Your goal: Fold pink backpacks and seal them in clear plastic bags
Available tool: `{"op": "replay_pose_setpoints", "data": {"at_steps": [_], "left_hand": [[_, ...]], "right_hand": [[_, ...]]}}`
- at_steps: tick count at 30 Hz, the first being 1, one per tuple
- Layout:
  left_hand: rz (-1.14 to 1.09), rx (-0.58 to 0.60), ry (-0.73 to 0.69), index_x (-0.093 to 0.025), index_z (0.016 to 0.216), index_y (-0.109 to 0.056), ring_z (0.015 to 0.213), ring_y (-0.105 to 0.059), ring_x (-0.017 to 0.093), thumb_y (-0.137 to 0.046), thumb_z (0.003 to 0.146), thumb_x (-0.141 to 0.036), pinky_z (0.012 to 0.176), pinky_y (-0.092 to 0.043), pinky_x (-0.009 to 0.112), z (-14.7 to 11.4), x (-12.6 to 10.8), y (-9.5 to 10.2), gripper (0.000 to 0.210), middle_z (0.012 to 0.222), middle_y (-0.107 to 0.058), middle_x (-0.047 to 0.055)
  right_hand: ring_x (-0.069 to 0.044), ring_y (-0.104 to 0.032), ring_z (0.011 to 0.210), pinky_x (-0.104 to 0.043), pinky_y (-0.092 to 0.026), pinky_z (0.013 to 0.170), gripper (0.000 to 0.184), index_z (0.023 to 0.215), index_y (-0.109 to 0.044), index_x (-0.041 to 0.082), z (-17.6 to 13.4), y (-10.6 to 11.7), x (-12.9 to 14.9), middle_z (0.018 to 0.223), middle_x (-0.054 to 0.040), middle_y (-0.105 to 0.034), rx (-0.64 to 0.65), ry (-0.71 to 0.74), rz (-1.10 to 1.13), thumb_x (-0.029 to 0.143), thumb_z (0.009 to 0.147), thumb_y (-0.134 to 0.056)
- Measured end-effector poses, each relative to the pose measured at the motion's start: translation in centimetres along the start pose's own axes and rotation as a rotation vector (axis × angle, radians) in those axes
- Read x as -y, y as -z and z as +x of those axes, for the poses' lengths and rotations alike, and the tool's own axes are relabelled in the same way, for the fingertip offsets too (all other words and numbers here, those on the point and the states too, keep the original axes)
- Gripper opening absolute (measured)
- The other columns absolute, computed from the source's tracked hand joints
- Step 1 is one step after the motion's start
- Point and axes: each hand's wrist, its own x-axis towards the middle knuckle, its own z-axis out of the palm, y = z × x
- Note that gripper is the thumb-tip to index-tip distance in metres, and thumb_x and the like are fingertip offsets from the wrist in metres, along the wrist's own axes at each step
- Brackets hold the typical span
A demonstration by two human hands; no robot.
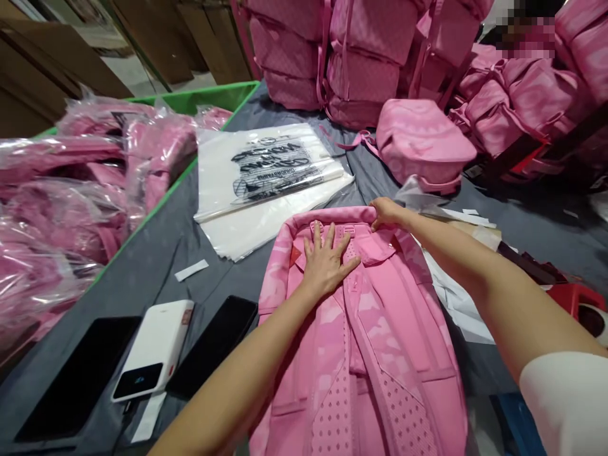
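Observation:
A pink camouflage backpack [403, 304] lies in front of me with its back panel and perforated shoulder straps facing up. My left hand [327, 263] rests flat on the upper straps near the buckles, fingers spread. At the top right corner, my right hand [386, 213] grips the backpack's edge, its fingers partly hidden behind it. Just beyond the backpack is a stack of white printed plastic bags [280, 171]. A smaller pink bag [422, 142] sits past my right hand.
Plastic-wrapped pink bags [66, 209] fill a green-edged bin [190, 95] on the left. Two black phones and a white power bank [154, 348] lie at front left. Stacked pink backpacks [365, 57] stand behind. Papers [458, 297] and a red tape dispenser [574, 297] are at right.

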Motion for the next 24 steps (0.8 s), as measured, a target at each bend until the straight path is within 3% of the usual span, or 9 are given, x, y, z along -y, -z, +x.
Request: {"op": "replay_pose_setpoints", "data": {"at_steps": [4,8,12,15,18,21,23,24], "left_hand": [[0.017,0.120,0.087,-0.039,0.160,-0.034,0.159,0.008,0.045,-0.052,0.095,-0.067,0.120,-0.012,0.076,0.8,-0.4,0.2,0.073,0.175,-0.013,0.006],[0.035,0.072,0.106,-0.040,0.160,-0.035,0.160,0.006,0.042,-0.046,0.099,-0.062,0.121,-0.015,0.075,0.8,-0.4,-0.5,0.066,0.175,-0.017,0.004],[0.054,-0.016,0.091,-0.038,0.158,-0.042,0.161,0.001,0.039,-0.045,0.101,-0.057,0.124,-0.013,0.069,1.9,0.1,-0.9,0.060,0.172,-0.026,0.004],[0.066,-0.053,0.102,-0.034,0.155,-0.047,0.161,-0.007,0.036,-0.042,0.103,-0.051,0.126,-0.012,0.067,3.1,0.2,-0.7,0.056,0.170,-0.033,0.004],[0.064,-0.049,0.088,-0.030,0.154,-0.049,0.160,-0.013,0.035,-0.040,0.103,-0.047,0.126,-0.012,0.066,3.8,0.2,-0.3,0.055,0.167,-0.037,0.006],[0.054,-0.080,0.078,-0.029,0.153,-0.051,0.160,-0.016,0.036,-0.041,0.102,-0.046,0.126,-0.013,0.066,3.8,0.1,-0.4,0.055,0.166,-0.039,0.007],[0.045,-0.106,0.066,-0.027,0.152,-0.052,0.160,-0.016,0.036,-0.040,0.102,-0.045,0.127,-0.012,0.065,3.8,0.2,-0.5,0.055,0.166,-0.040,0.009],[0.037,-0.113,0.059,-0.024,0.152,-0.052,0.159,-0.016,0.037,-0.040,0.102,-0.044,0.127,-0.011,0.065,3.8,0.3,-0.5,0.055,0.166,-0.040,0.011]], "right_hand": [[-0.027,-0.067,0.104,-0.028,-0.045,0.077,0.050,0.117,-0.068,0.015,-1.9,0.1,0.3,0.117,-0.0122,-0.072,-0.153,0.059,-0.104,0.025,0.072,-0.086],[-0.027,-0.066,0.103,-0.027,-0.043,0.077,0.048,0.118,-0.065,0.013,-2.2,-0.3,-0.8,0.123,-0.0151,-0.067,-0.158,0.137,-0.146,0.010,0.072,-0.078],[-0.028,-0.063,0.107,-0.028,-0.045,0.084,0.045,0.116,-0.065,0.008,-1.2,-0.4,-1.2,0.119,-0.0143,-0.069,-0.208,0.060,0.020,0.016,0.074,-0.080],[-0.030,-0.063,0.112,-0.033,-0.048,0.091,0.040,0.121,-0.064,0.003,-2.8,0.0,0.1,0.124,-0.0212,-0.068,-0.298,-0.031,0.091,0.013,0.083,-0.070],[-0.033,-0.059,0.126,-0.040,-0.047,0.105,0.045,0.133,-0.061,0.004,-8.1,-0.5,2.7,0.139,-0.0273,-0.061,-0.380,-0.047,0.083,0.008,0.089,-0.060],[-0.029,-0.052,0.139,-0.043,-0.042,0.117,0.049,0.143,-0.057,0.014,-16.4,-3.3,6.1,0.150,-0.0198,-0.057,-0.398,0.091,0.093,0.026,0.095,-0.061],[-0.032,-0.040,0.150,-0.054,-0.031,0.124,0.064,0.152,-0.050,0.020,-21.8,-5.6,8.9,0.159,-0.0168,-0.048,-0.413,0.465,0.150,0.049,0.095,-0.061],[-0.033,-0.035,0.153,-0.057,-0.026,0.126,0.074,0.156,-0.046,0.025,-23.7,-6.6,10.2,0.161,-0.0146,-0.046,-0.386,0.582,0.165,0.060,0.093,-0.061]]}}
